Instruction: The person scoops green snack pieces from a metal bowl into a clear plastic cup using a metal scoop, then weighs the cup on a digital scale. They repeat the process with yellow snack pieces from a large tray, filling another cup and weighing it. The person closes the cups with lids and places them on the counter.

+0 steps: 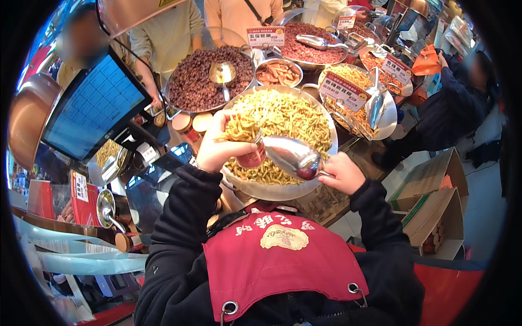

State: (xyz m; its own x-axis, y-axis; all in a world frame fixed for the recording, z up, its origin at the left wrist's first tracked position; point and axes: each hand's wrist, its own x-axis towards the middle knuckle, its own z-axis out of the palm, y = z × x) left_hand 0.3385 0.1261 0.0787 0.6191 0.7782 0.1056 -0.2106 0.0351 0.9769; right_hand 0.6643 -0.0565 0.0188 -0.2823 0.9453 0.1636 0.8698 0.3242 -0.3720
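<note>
My left hand (218, 144) grips a small jar (251, 157) with a red label, tilted over a wide metal pan (281, 194). Yellow-green strips of food (291, 108) fill the pan, and more strips show at the jar's mouth, close to my fingers. In my right hand (343, 173) is the handle of a shiny metal scoop (291, 157). The scoop's front end meets or nearly meets the jar's mouth; its inside is turned away from view. Both hands are above the food.
Behind the pan stand a pan of dark brown pieces (191, 87) with a scoop and a bowl of reddish slices (279, 73). Lidded jars (185, 124) and a touchscreen monitor (98, 110) are at left. Cardboard boxes (432, 220) sit at right. People stand across the counter.
</note>
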